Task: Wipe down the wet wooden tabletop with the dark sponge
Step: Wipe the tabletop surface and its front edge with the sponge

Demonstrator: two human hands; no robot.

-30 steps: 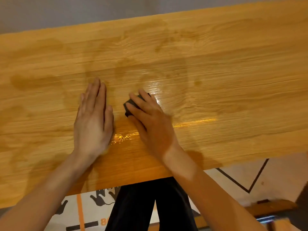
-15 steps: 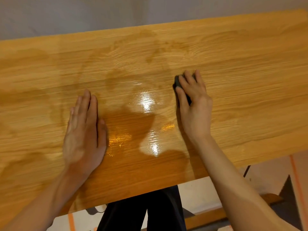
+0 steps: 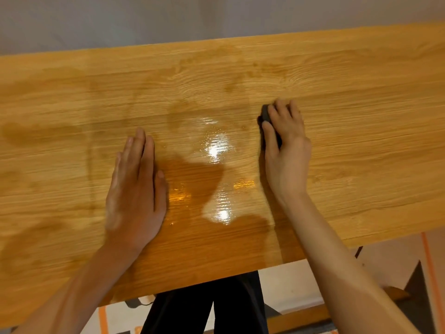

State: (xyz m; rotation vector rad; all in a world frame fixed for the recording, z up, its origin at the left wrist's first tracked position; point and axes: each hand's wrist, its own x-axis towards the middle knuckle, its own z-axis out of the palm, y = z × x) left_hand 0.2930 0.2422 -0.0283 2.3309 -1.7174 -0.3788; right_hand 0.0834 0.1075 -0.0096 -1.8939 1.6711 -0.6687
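Note:
The wooden tabletop (image 3: 361, 145) fills most of the view, with a glossy wet patch (image 3: 216, 150) in the middle between my hands and darker damp streaks toward the left. My right hand (image 3: 286, 148) lies over the dark sponge (image 3: 266, 115), fingers curled round it and pressing it to the wood right of the wet patch. Only the sponge's left edge shows past my fingers. My left hand (image 3: 136, 189) rests flat on the table, fingers straight and together, left of the wet patch.
The table's near edge (image 3: 216, 278) runs across the lower view, with my dark-trousered legs (image 3: 204, 309) below it. A grey wall (image 3: 216, 18) stands behind the far edge. Floor with orange tape and a wooden bar (image 3: 301, 319) shows at the lower right.
My right hand slid the sponge from beside my left hand to the right across the wet patch. Over the last half second it has stayed nearly still. My left hand stays flat.

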